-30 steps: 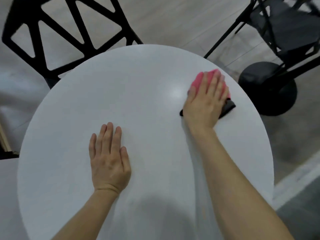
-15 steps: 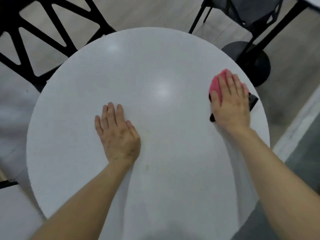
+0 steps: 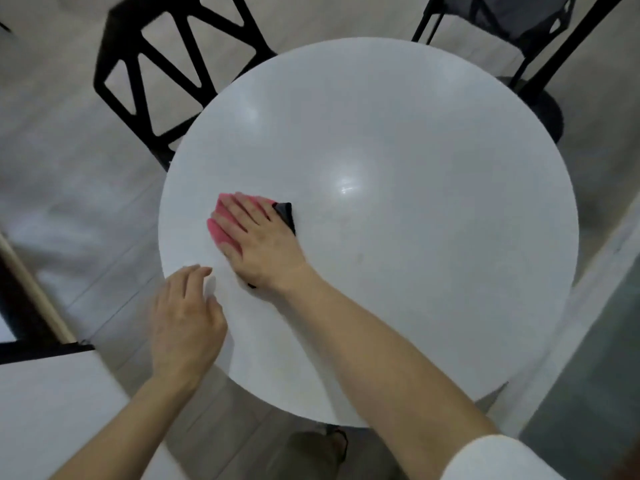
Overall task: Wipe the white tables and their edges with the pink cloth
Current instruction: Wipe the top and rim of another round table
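A round white table point(image 3: 415, 237) fills the middle of the view. My right hand point(image 3: 259, 240) lies flat, fingers straight, on the pink cloth point(image 3: 220, 232) near the table's left side, pressing it down. A dark underside of the cloth sticks out by my thumb. My left hand point(image 3: 185, 317) rests at the near left rim of the table with its fingers loosely bent and holds nothing.
A black chair point(image 3: 149, 71) stands at the far left of the table and another black chair point(image 3: 519, 26) at the far right. A second white tabletop point(image 3: 45, 410) shows at the lower left. My foot point(image 3: 318, 448) is under the near edge.
My right hand has swept the pink cloth from the table's right edge across to its left side. My left hand has drawn back from the middle to the near left rim.
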`<state>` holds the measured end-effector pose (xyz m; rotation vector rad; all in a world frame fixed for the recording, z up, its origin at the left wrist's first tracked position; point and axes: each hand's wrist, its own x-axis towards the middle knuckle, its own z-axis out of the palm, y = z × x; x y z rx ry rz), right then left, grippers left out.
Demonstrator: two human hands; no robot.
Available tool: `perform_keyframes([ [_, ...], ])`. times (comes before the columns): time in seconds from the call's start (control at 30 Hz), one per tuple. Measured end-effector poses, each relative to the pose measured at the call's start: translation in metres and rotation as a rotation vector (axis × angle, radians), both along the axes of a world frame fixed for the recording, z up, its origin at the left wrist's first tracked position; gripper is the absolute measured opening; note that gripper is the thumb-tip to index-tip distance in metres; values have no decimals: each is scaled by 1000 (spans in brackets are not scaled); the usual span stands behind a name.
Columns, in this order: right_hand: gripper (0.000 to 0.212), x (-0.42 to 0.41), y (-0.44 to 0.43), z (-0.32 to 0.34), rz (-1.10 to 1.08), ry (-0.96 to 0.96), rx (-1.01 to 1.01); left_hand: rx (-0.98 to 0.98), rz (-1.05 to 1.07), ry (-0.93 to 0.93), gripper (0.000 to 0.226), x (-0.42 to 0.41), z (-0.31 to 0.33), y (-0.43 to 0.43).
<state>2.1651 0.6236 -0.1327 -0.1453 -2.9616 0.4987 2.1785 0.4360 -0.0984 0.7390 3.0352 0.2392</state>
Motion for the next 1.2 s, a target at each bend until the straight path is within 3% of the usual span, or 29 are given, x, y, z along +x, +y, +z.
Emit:
perform_keyframes([
  [0.1, 55, 77, 114, -6, -301, 32, 86, 31, -127, -34, 39, 10, -12, 14],
  [0.2, 68, 177, 229, -6, -781, -99, 117, 81, -156, -61, 36, 25, -17, 28],
  [0.3, 67, 189, 229, 0, -1131, -157, 104, 107, -139, -69, 35, 39, -15, 20],
  [0.37, 54, 131, 161, 8, -1047, -156, 175, 100, -116, -78, 35, 46, -12, 0],
  [0.47, 50, 52, 21, 9, -480, -121, 123, 92, -71, -54, 35, 52, -8, -28],
  [0.53, 57, 58, -46, 10, -129, -140, 36, 85, -37, -17, 35, 58, -5, -32],
  [0.57, 57, 75, -52, 7, -62, -93, 13, 98, -29, -3, 35, 58, -7, -29],
  [0.7, 58, 188, 41, 5, -194, -7, 56, 127, -177, 8, 30, 59, -23, 1],
  [0.83, 68, 318, 175, -3, -713, -134, 101, 161, -308, 25, 26, 68, -34, 18],
  [0.93, 72, 298, 144, -4, -1085, -153, 84, 147, -360, 31, 26, 72, -34, 8],
  [1.0, 80, 241, 65, -6, -960, -190, 156, 116, -361, 4, 25, 79, -30, -10],
  [1.1, 67, 171, -71, -4, -376, -140, 25, 76, -283, 8, 28, 83, -14, -39],
  [1.2, 62, 176, -118, -1, -133, -138, -20, 26, -234, 53, 34, 80, 3, -64],
])
